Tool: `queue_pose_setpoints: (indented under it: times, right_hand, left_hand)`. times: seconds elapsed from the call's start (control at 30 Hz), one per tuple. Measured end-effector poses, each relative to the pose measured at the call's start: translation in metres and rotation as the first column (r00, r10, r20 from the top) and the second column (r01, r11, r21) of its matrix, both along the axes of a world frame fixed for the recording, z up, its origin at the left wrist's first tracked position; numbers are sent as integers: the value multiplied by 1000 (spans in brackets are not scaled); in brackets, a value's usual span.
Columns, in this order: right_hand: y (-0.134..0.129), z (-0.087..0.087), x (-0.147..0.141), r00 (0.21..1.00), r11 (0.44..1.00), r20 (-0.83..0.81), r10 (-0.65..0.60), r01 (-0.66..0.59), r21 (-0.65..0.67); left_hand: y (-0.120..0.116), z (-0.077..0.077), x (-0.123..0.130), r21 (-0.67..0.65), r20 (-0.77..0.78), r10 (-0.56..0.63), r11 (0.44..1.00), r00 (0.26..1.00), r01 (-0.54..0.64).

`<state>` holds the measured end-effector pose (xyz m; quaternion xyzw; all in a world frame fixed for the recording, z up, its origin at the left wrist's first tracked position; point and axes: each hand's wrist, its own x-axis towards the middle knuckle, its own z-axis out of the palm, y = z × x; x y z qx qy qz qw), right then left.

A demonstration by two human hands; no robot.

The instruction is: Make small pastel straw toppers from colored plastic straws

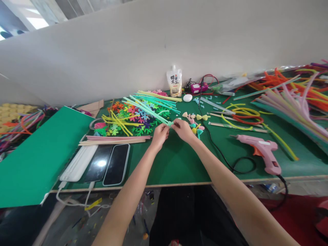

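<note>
My left hand (160, 136) and my right hand (182, 130) meet over the middle of the table, fingertips pinched together. Between them is the near end of mint-green pipe cleaners (148, 111), which look bunched or twisted at the fingers. Their long free ends slant away up and left. Just right of my right hand lie small pipe-cleaner bows (202, 117) in cream, pink, yellow and teal. To the left is a pile of colourful snowflake-shaped plastic pieces (140, 115), with yellow pipe cleaners (120, 122) across it. The exact shape at my fingertips is partly hidden.
A pink glue gun (263, 150) lies at right, its black cable (217, 147) looping nearby. Phones (116, 164) and a white power bank (79, 163) rest at left, beside a green board (46, 157). Pipe-cleaner bundles (289, 106) fill the far right. A pouch (174, 82) stands at the wall.
</note>
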<state>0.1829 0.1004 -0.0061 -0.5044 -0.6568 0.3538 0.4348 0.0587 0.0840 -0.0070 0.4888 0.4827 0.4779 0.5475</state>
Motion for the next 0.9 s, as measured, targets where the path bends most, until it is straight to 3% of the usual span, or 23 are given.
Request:
queue_pose_setpoints:
  times: [0.23,0.47,0.73,0.9]
  right_hand:
    - [0,1,0,999,1000,-38,-19,18,-22]
    - [4,-6,4,986,991,-163,20,-40,-124]
    - [4,-1,5,904,961,-427,-25,-96,-260]
    - [2,1,5,859,951,-510,-44,-121,-285]
  left_hand:
    - [0,4,0,-85,102,-16,996,995,25]
    - [2,4,-4,-4,18,82,997,996,-82]
    - [3,1,-3,39,-9,146,989,989,-146]
    - [2,3,-3,39,11,172,984,985,-172]
